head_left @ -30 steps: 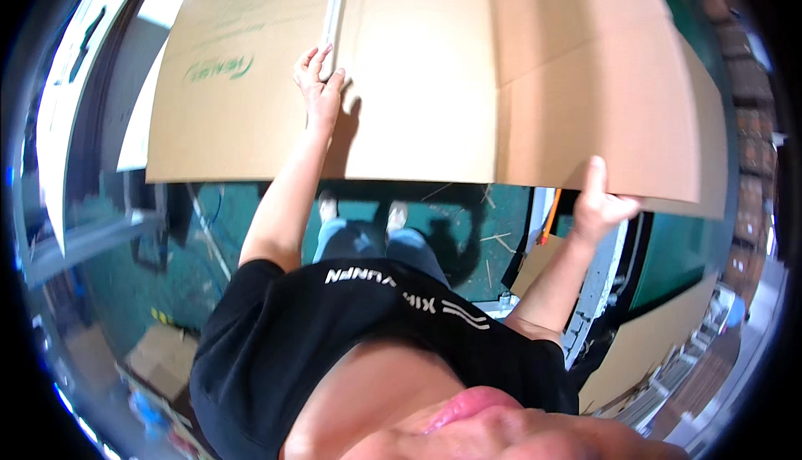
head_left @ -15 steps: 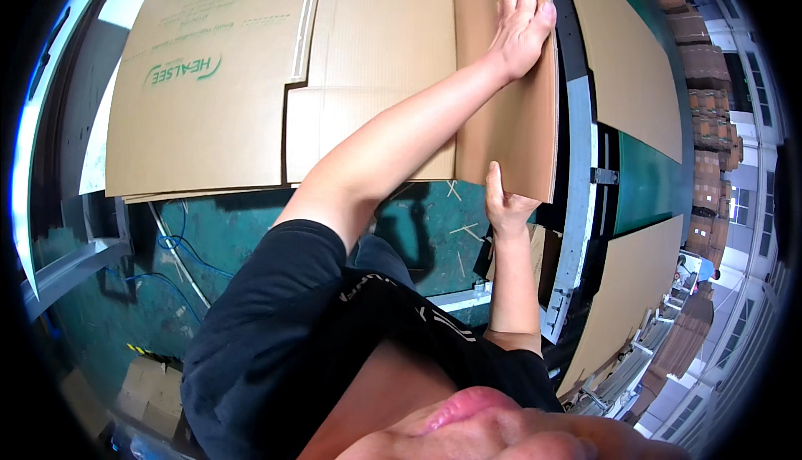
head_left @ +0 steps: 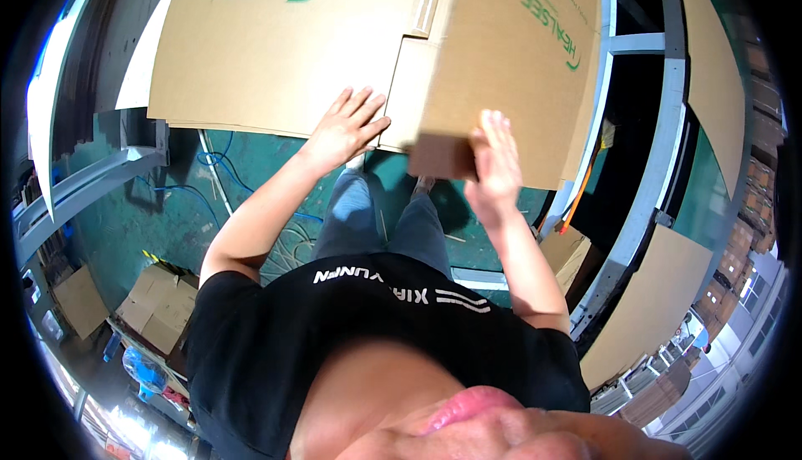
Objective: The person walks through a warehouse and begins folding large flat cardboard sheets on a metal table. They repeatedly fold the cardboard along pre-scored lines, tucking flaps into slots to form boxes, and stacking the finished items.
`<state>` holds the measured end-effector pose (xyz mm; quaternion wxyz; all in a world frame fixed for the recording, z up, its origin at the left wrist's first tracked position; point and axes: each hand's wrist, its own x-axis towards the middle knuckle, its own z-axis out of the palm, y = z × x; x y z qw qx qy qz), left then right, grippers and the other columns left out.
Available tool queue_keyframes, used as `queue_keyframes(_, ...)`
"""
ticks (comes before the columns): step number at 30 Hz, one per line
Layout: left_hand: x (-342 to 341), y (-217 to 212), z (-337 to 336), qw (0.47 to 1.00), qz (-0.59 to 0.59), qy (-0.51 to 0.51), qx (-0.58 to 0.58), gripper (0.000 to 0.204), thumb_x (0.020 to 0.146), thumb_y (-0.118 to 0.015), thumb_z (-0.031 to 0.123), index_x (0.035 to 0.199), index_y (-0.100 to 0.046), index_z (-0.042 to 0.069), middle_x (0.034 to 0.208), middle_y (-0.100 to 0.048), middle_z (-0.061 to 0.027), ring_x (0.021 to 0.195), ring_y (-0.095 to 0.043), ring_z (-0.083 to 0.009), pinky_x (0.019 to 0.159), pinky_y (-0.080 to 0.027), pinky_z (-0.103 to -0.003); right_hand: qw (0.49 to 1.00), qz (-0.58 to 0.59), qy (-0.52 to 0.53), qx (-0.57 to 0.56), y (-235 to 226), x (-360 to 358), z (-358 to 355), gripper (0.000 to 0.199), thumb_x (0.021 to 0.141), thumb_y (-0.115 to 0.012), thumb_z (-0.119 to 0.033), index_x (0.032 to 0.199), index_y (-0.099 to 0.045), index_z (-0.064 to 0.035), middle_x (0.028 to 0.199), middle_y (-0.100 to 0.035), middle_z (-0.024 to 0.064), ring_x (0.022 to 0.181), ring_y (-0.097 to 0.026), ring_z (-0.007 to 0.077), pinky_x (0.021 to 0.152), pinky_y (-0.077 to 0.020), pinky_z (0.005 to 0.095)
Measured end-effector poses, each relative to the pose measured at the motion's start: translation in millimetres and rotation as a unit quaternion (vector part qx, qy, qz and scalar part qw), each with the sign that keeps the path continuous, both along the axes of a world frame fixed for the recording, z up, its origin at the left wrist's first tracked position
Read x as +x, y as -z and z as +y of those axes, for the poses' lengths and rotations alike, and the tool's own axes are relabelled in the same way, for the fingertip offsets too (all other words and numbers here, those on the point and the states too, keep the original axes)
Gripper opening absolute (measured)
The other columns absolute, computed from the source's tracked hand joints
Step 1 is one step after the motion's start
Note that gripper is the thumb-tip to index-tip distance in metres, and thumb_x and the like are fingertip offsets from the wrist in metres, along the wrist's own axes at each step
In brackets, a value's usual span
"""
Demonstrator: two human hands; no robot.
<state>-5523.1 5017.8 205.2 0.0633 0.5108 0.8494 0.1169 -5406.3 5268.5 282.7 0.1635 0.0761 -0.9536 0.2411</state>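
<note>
A large flat cardboard box blank (head_left: pixel 251 59) with green print lies before me. My left hand (head_left: pixel 344 130) rests flat on it near its front edge, fingers spread. On the right, a printed cardboard panel (head_left: pixel 518 67) is folded over, its left edge slightly blurred. My right hand (head_left: pixel 496 163) is at the near edge of this panel, fingers stretched out over it; its thumb is hard to make out. Beside those fingers, a small darker cardboard flap (head_left: pixel 441 156) sits at the panel's near left corner.
Grey metal frame rails (head_left: pixel 639 218) run along the right, with more cardboard sheets (head_left: pixel 647 301) beyond them. Blue tubing (head_left: pixel 221 159) trails over the green floor (head_left: pixel 188 197). At the lower left stands an open cardboard box (head_left: pixel 159 305) near a blue fan (head_left: pixel 144 370).
The right-hand panel, upright before, now lies folded over with its print up. My left hand has left it and come back left onto the blank. My right hand has moved onto the panel's near edge.
</note>
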Motion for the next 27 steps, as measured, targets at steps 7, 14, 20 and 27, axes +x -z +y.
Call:
queue_keyframes(7, -6.9, 23.9, -2.7, 0.999, 0.0, 0.029, 0.041, 0.045, 0.076, -0.066, 0.035, 0.11, -0.06, 0.006, 0.138, -0.045, -0.0132, 0.131, -0.038, -0.0339, 0.112, -0.027, -0.05, 0.992, -0.067, -0.043, 0.102, 98.9, -19.0, -17.4, 0.036, 0.077, -0.054, 0.001, 0.113, -0.057, 0.0028, 0.126, -0.052, 0.0213, 0.118, -0.05, 0.0392, 0.102, -0.039, 0.054)
queue_keyframes(14, 3.3, 51.6, -2.4, 0.994, 0.018, -0.006, 0.108, 0.058, 0.068, -0.069, 0.031, 0.114, -0.057, -0.001, 0.131, -0.05, -0.0178, 0.127, -0.043, -0.0398, 0.108, -0.033, -0.054, 0.991, -0.056, -0.082, 0.091, 81.0, -20.0, -8.0, 0.039, 0.076, -0.054, -0.002, 0.114, -0.056, 0.004, 0.123, -0.052, 0.0229, 0.118, -0.049, 0.0385, 0.104, -0.0371, 0.0522)
queue_keyframes(20, 30.4, 25.3, 59.0, 0.989, 0.021, -0.028, 0.142, 0.058, 0.067, -0.072, 0.032, 0.112, -0.058, 0.0, 0.125, -0.055, -0.0152, 0.12, -0.05, -0.0355, 0.105, -0.04, -0.048, 0.993, -0.044, -0.085, 0.068, 71.9, 1.0, 58.8, 0.045, 0.074, -0.056, 0.004, 0.12, -0.054, 0.0001, 0.133, -0.048, 0.0233, 0.124, -0.046, 0.0391, 0.107, -0.0336, 0.0522)
queue_keyframes(27, 36.6, 34.1, 75.2, 0.963, -0.047, -0.103, 0.245, 0.066, 0.07, -0.073, 0.04, 0.118, -0.053, -0.001, 0.127, -0.052, -0.0196, 0.121, -0.048, -0.0377, 0.106, -0.037, -0.048, 0.958, -0.066, -0.267, 0.074, 68.5, -42.7, 42.7, 0.054, 0.066, -0.067, -0.008, 0.118, -0.052, -0.0006, 0.135, -0.045, 0.0208, 0.134, -0.033, 0.0373, 0.115, -0.0188, 0.0492)
